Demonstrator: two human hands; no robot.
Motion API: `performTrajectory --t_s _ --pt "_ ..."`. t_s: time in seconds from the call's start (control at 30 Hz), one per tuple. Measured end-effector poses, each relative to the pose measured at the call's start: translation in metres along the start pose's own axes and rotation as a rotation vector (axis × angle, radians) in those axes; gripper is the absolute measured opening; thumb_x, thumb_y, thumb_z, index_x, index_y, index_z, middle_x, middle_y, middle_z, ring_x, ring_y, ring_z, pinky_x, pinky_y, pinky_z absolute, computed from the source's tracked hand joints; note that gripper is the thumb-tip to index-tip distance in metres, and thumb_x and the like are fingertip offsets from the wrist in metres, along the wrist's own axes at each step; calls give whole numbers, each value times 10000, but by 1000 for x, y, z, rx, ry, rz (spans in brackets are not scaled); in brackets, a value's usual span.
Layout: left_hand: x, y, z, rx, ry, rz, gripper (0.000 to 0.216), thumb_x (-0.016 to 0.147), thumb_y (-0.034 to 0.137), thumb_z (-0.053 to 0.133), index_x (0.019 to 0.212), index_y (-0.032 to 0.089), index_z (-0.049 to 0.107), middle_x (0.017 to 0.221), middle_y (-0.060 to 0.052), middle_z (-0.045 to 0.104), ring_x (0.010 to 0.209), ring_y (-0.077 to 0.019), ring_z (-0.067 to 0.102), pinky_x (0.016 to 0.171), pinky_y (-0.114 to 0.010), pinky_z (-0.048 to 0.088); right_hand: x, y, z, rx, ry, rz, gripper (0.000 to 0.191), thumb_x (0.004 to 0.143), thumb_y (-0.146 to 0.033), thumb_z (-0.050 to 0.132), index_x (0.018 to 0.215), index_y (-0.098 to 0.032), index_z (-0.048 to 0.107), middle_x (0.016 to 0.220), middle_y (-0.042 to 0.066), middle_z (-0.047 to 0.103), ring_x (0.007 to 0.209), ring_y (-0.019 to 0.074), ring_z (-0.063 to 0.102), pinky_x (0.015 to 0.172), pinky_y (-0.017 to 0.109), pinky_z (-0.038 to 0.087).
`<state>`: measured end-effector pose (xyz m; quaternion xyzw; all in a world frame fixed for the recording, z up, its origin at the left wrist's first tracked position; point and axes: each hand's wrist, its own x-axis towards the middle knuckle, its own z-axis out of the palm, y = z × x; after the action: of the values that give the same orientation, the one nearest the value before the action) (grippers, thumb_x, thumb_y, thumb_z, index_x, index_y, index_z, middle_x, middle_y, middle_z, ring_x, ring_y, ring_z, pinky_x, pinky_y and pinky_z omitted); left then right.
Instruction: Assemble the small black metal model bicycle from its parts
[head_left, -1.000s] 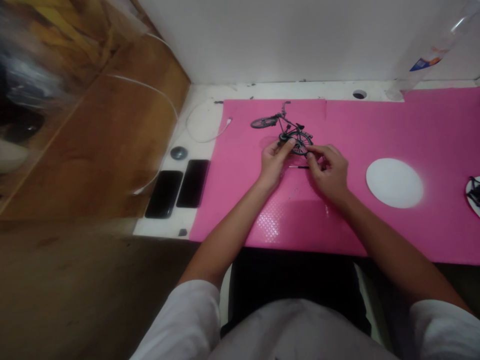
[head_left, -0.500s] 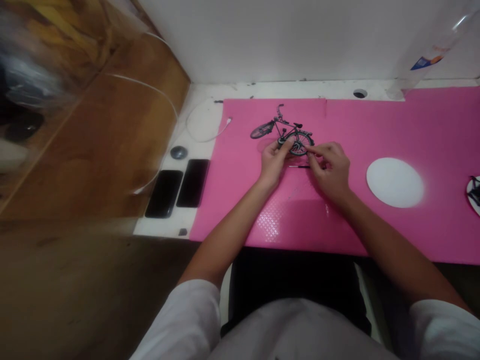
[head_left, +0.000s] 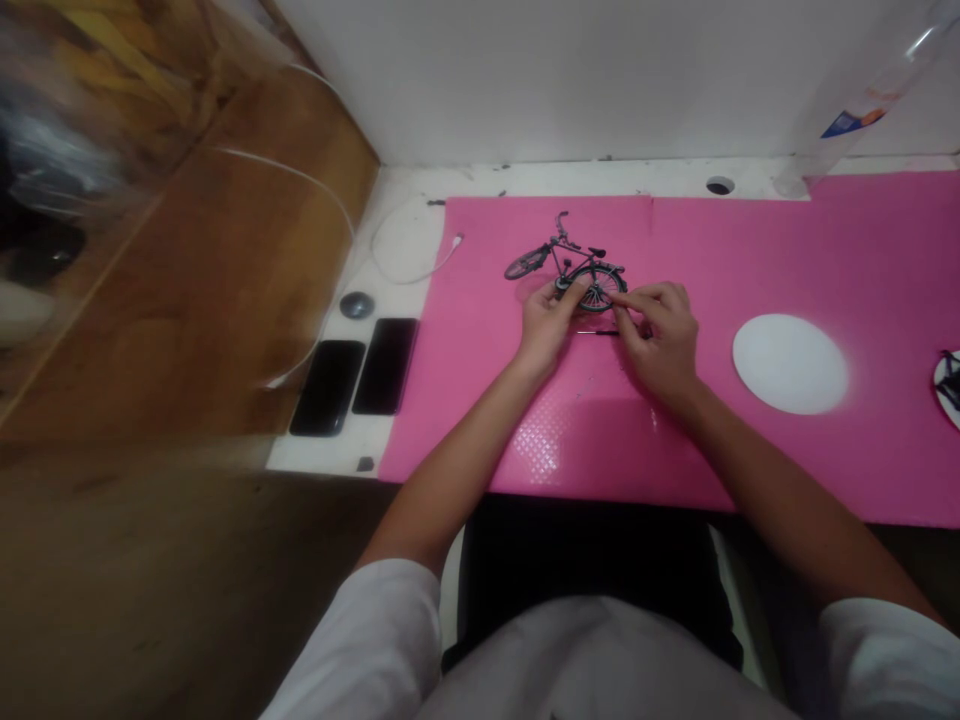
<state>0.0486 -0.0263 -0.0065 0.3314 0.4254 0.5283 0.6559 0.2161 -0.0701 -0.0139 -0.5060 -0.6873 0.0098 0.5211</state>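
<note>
Two dark phones [head_left: 356, 376] are laid left of the left hand [head_left: 551, 315], clear of the forearm. By that hand a model bicycle [head_left: 568, 264] is pinched low, near the rear wheel [head_left: 598, 288], presumably to steady it; its front end is left projecting beyond the fingers. A thin rod [head_left: 598, 333] is seen between the hands. The right hand [head_left: 660, 325] is brought to the rear wheel's edge, thumb and forefinger near each other; what is pinched, if anything, cannot be told. A white disc [head_left: 790, 364] is placed right of it.

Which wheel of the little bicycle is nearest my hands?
The rear wheel, below the saddle: left hand and right hand are both at it, while the front wheel, near the handlebar, is clear of them.
</note>
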Motion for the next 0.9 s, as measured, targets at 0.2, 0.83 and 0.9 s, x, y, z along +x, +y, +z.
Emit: performTrajectory --t_s 0.2,0.83,0.9 --pt "4 -1 -1 -11 -11 -21 343 907 498 968 1012 204 826 1007 -81 889 987 -247 875 897 -355 722 0 -3 -2 -32 -21 37 193 1118 -408 698 1152 -342 876 1027 64 759 1016 259 703 940 489 604" --pt "9 5 -2 -126 -36 -163 307 932 440 951 1069 205 809 987 -95 885 1052 -272 879 958 -383 722 2 -13 -6 35 29 50 138 1070 -404 767 1130 -302 839 992 55 815 901 246 711 782 433 602" --pt "8 6 -3 -118 -46 -166 342 922 463 958 1089 206 805 995 -100 885 1044 -280 882 966 -396 724 3 -13 -6 38 33 47 126 1072 -397 765 1102 -300 840 990 57 820 901 246 716 758 423 592"
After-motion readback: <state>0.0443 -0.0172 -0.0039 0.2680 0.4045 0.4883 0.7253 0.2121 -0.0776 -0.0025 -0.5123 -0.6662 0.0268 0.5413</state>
